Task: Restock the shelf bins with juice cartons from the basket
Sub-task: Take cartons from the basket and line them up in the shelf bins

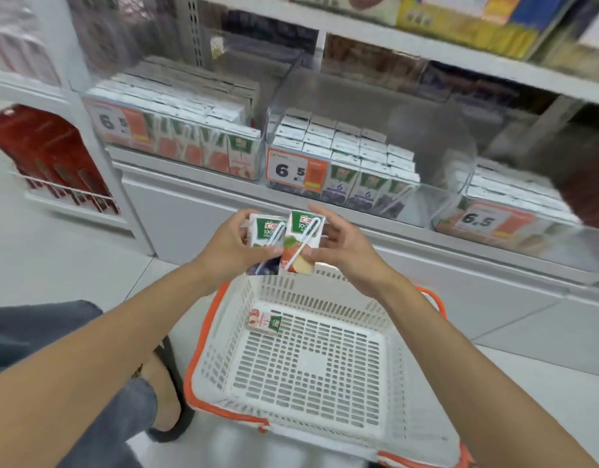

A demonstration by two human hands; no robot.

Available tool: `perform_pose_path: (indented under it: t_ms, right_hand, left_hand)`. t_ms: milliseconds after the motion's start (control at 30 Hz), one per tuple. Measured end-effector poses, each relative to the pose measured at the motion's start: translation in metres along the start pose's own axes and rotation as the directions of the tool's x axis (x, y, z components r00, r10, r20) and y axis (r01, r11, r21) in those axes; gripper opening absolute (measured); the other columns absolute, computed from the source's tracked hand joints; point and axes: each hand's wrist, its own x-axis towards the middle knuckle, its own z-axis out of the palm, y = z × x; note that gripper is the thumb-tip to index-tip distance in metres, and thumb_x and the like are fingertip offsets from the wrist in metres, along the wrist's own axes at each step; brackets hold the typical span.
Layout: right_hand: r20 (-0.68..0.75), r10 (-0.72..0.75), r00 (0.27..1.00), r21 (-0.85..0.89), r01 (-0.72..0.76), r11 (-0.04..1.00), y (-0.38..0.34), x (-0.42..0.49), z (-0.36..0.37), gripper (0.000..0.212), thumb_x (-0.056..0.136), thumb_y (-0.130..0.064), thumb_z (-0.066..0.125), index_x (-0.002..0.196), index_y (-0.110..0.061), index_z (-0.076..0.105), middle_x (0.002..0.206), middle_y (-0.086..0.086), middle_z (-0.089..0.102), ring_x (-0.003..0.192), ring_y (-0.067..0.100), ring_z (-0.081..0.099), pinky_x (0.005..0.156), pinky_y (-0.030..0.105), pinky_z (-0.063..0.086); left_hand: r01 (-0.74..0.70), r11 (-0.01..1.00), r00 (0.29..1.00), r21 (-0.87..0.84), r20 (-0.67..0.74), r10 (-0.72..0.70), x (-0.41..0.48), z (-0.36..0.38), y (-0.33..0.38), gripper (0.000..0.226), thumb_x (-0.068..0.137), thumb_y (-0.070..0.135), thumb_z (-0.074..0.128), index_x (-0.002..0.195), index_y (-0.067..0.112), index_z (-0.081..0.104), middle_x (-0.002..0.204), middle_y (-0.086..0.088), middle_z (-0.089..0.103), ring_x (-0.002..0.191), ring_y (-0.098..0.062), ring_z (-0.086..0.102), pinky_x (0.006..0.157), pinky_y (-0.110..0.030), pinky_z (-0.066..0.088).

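As bins (440, 184) at twelve o'clock differ, grape carton (263, 235) is gripped by left hand (229, 246), apple carton (301, 243) by right hand (347, 246).

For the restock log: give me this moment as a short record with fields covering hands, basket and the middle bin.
left hand: left hand grips a grape juice carton
right hand: right hand holds an apple juice carton
position: both cartons upright, side by side above the basket's far rim
basket: white basket with orange rim, on the floor
left in basket: one carton lying flat
middle bin: clear bin with grape cartons on its left, right part empty
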Motion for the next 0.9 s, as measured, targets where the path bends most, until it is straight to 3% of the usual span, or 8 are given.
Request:
perform_pose_path:
  t_ms: [133, 233, 333, 433, 533, 667, 833, 900]
  right_hand:
    - [-0.017, -0.058, 0.998, -0.047, 0.057, 0.997, -0.032, -0.016, -0.006, 0.070, 0.079, 0.010, 0.070, 0.137, -0.021, 0.048, 0.122, 0.012, 0.065, 0.108, 0.025, 0.063, 0.096, 0.042, 0.052]
    - [-0.033, -0.065, 0.997, 0.002, 0.065, 0.998, -0.046, -0.026, -0.013, 0.059, 0.075, -0.002, 0.075, 0.126, -0.022, 0.055, 0.116, 0.010, 0.068, 0.108, 0.024, 0.064, 0.098, 0.044, 0.051]
    - [-0.111, -0.051, 0.993, 0.042, 0.055, 0.998, -0.052, -0.035, -0.027, 0.049, 0.083, 0.002, 0.070, 0.128, -0.008, 0.053, 0.122, 0.024, 0.062, 0.105, 0.029, 0.064, 0.097, 0.051, 0.051]
    - [-0.198, -0.032, 0.980, 0.057, 0.044, 0.997, -0.057, -0.045, -0.058, 0.045, 0.085, 0.005, 0.067, 0.126, -0.003, 0.053, 0.125, 0.029, 0.059, 0.101, 0.031, 0.064, 0.091, 0.048, 0.054]
    - [-0.299, -0.046, 0.953, -0.016, 0.043, 0.999, -0.063, -0.057, -0.100, 0.043, 0.084, 0.001, 0.070, 0.122, -0.009, 0.053, 0.119, 0.022, 0.062, 0.109, 0.037, 0.063, 0.094, 0.050, 0.053]
    - [-0.437, -0.174, 0.882, -0.194, 0.096, 0.976, -0.068, -0.076, -0.172, 0.040, 0.083, -0.003, 0.072, 0.115, -0.022, 0.056, 0.102, 0.001, 0.069, 0.093, 0.017, 0.066, 0.080, 0.035, 0.055]
    - [-0.562, -0.303, 0.769, -0.295, 0.156, 0.943, -0.070, -0.102, -0.276, 0.040, 0.079, -0.001, 0.075, 0.106, -0.026, 0.059, 0.091, -0.005, 0.068, 0.076, 0.002, 0.063, 0.065, 0.020, 0.052]
    - [-0.579, -0.323, 0.749, -0.338, 0.139, 0.931, -0.069, -0.109, -0.316, 0.040, 0.079, 0.000, 0.075, 0.102, -0.028, 0.058, 0.093, -0.003, 0.068, 0.078, 0.007, 0.063, 0.069, 0.025, 0.053]
  left_hand:
    - [-0.079, 0.997, 0.997, 0.013, 0.027, 0.078, -0.010, 0.007, 0.036, 0.050, 0.071, 0.007, 0.084, 0.106, 0.030, 0.056, 0.084, -0.001, 0.075, 0.064, -0.013, 0.071, 0.048, -0.024, 0.053]
    - [-0.095, 0.995, 0.992, 0.007, 0.081, 0.094, -0.014, 0.018, 0.055, 0.052, 0.072, 0.003, 0.083, 0.111, 0.023, 0.055, 0.082, -0.004, 0.075, 0.060, -0.020, 0.071, 0.047, -0.025, 0.054]
    - [-0.124, 0.992, 0.986, 0.034, 0.116, 0.119, -0.012, 0.039, 0.073, 0.054, 0.071, -0.002, 0.082, 0.114, 0.017, 0.054, 0.083, -0.008, 0.074, 0.060, -0.020, 0.070, 0.047, -0.025, 0.053]
    - [-0.158, 0.986, 0.980, 0.055, 0.129, 0.150, -0.001, 0.070, 0.089, 0.054, 0.072, -0.005, 0.080, 0.115, 0.013, 0.052, 0.085, -0.012, 0.073, 0.055, -0.017, 0.067, 0.045, -0.026, 0.053]
    - [-0.174, 0.984, 0.974, 0.044, 0.157, 0.165, 0.016, 0.113, 0.104, 0.051, 0.074, -0.004, 0.079, 0.113, 0.014, 0.051, 0.087, -0.012, 0.072, 0.055, -0.022, 0.068, 0.048, -0.033, 0.057]
    - [-0.202, 0.978, 0.963, 0.056, 0.192, 0.188, 0.038, 0.182, 0.125, 0.055, 0.074, -0.004, 0.078, 0.116, 0.018, 0.049, 0.091, -0.015, 0.070, 0.064, -0.034, 0.070, 0.058, -0.044, 0.059]
    - [-0.291, 0.953, 0.946, 0.084, 0.172, 0.274, 0.061, 0.257, 0.148, 0.053, 0.073, 0.005, 0.082, 0.111, 0.024, 0.051, 0.093, -0.003, 0.069, 0.063, -0.024, 0.072, 0.055, -0.042, 0.061]
    - [-0.297, 0.951, 0.945, 0.084, 0.170, 0.280, 0.069, 0.278, 0.154, 0.050, 0.074, 0.008, 0.082, 0.111, 0.023, 0.052, 0.093, -0.002, 0.069, 0.064, -0.024, 0.072, 0.057, -0.044, 0.061]
